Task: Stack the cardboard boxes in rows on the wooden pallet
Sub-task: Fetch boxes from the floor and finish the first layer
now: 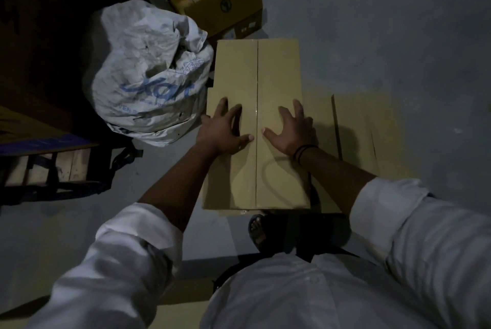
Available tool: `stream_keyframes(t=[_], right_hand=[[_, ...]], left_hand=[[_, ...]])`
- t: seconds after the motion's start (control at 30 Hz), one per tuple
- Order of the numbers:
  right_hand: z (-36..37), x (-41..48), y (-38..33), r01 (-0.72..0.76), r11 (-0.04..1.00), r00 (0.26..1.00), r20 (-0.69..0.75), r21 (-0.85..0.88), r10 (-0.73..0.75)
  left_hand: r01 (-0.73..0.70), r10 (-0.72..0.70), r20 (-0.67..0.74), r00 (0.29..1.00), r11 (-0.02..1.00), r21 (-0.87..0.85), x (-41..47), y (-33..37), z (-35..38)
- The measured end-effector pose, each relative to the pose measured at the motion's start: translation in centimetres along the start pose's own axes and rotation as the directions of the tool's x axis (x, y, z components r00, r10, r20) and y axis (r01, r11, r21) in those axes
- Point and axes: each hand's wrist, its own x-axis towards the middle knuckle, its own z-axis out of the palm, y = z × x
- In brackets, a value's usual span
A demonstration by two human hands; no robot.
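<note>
Grips (225, 130) (291, 129) pressing box (279, 70), sack (143, 73) (white) alongside

Dim light over smooth grey floor (385, 36)

Cardboard box (277, 76), centre frame: smooth matt tan board. Tape strip (256, 113) along its centre seam: clear, glossy. Sack (143, 76), upper left: white woven plastic, crinkled, dull. Floor (372, 36): matt grey concrete. Wooden pallet (77, 164), left edge: bare rough timber. Sleeves (119, 262): creased white cloth.
</note>
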Motion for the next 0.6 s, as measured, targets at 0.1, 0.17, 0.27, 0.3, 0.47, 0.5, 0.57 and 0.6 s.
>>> stream_keyframes(t=[0.1, 0.17, 0.27, 0.3, 0.47, 0.5, 0.57, 0.6], right_hand=[[-0.5, -1.0, -0.1, 0.003, 0.999, 0.996, -0.086, -0.054, -0.008], [-0.9, -1.6, 0.0, 0.019, 0.997, 0.989, -0.144, -0.069, -0.029], [-1.6, -2.7, 0.2, 0.079, 0.992, 0.969, -0.226, -0.095, -0.099], [-1.9, -3.1, 0.4, 0.096, 0.989, 0.964, -0.239, -0.108, -0.120], [-3.8, -5.1, 1.1, 0.175, 0.967, 0.954, -0.210, -0.183, -0.212], [-4.2, -5.6, 1.3, 0.195, 0.963, 0.950, -0.209, -0.186, -0.233], [-5.0, -6.5, 1.7, 0.245, 0.952, 0.936, -0.211, -0.186, -0.282], [-5.4, -7.1, 2.0, 0.274, 0.945, 0.928, -0.208, -0.180, -0.309]], left_hand=[[0.008, -0.009, -0.048, 0.999, 0.999, -0.034, -1.5, 1.0, 0.2], [0.026, -0.032, -0.081, 0.996, 0.997, -0.066, -2.8, 1.8, 0.1], [0.051, -0.064, -0.128, 0.990, 0.993, -0.106, -5.0, 2.9, 0.2], [0.058, -0.074, -0.145, 0.987, 0.992, -0.116, -5.7, 3.3, 0.2], [0.104, -0.140, -0.252, 0.958, 0.983, -0.149, -9.6, 5.9, 0.0], [0.112, -0.147, -0.275, 0.950, 0.984, -0.141, -10.5, 6.7, -0.1], [0.134, -0.165, -0.316, 0.935, 0.984, -0.117, -12.4, 8.5, -0.6], [0.154, -0.182, -0.336, 0.924, 0.982, -0.108, -13.5, 9.4, -0.7]])
